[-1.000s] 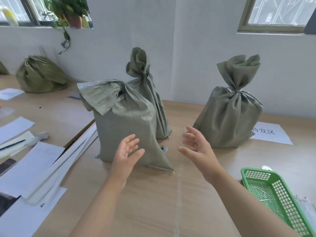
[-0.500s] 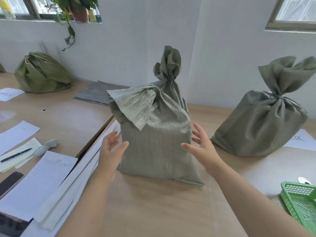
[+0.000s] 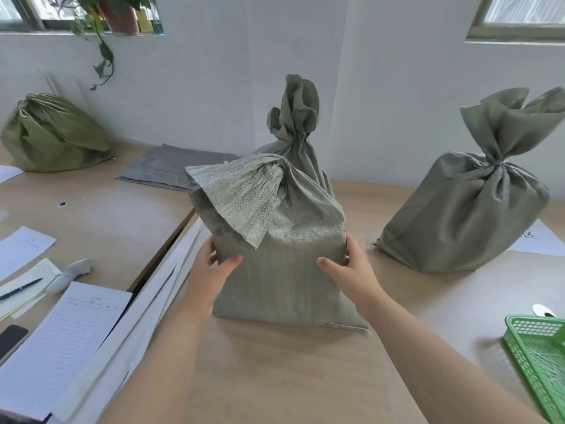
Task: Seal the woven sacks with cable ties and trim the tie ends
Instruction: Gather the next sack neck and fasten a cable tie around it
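A filled grey-green woven sack (image 3: 281,270) stands upright on the wooden table in front of me, its gathered neck folded over to the left. My left hand (image 3: 211,270) grips its left side, thumb on the front. My right hand (image 3: 348,270) grips its right side in the same way. Directly behind it stands a second sack (image 3: 295,123) with a tied neck. A third tied sack (image 3: 470,209) sits to the right. No cable tie or cutter is visible in either hand.
A green plastic basket (image 3: 538,362) sits at the right edge. Papers (image 3: 76,338), a pen and a phone lie on the left. A greener sack (image 3: 52,133) rests far left, flat grey sacks (image 3: 171,166) behind, and a white wall beyond.
Both hands have come in from hovering apart in front of the front sack and now clasp its two sides. The view has moved closer to the sack.
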The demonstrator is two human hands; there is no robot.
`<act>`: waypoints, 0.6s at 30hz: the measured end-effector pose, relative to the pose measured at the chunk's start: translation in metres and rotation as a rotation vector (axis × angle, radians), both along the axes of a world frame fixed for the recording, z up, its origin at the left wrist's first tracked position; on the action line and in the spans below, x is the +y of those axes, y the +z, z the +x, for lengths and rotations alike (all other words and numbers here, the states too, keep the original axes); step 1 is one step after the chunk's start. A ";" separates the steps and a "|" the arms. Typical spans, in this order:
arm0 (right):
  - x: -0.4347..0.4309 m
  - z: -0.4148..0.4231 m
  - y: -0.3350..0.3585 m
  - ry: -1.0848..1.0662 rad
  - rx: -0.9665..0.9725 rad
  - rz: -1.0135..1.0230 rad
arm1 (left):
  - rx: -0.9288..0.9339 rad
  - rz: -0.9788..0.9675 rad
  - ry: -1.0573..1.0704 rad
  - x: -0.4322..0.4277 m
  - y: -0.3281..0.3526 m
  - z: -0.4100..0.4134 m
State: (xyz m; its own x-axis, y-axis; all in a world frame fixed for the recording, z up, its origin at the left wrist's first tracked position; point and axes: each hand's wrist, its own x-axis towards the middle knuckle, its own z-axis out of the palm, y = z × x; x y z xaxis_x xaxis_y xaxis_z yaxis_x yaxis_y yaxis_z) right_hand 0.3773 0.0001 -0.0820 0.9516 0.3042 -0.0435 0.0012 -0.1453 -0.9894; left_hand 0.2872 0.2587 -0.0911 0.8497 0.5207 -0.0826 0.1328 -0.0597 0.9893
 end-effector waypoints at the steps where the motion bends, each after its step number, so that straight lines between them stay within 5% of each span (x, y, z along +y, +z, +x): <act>1: -0.001 -0.001 -0.001 -0.032 -0.007 -0.007 | -0.011 0.007 -0.005 -0.005 0.003 -0.001; 18: -0.126 -0.058 0.022 -0.216 -0.124 0.080 | -0.160 -0.093 -0.092 -0.141 0.009 -0.051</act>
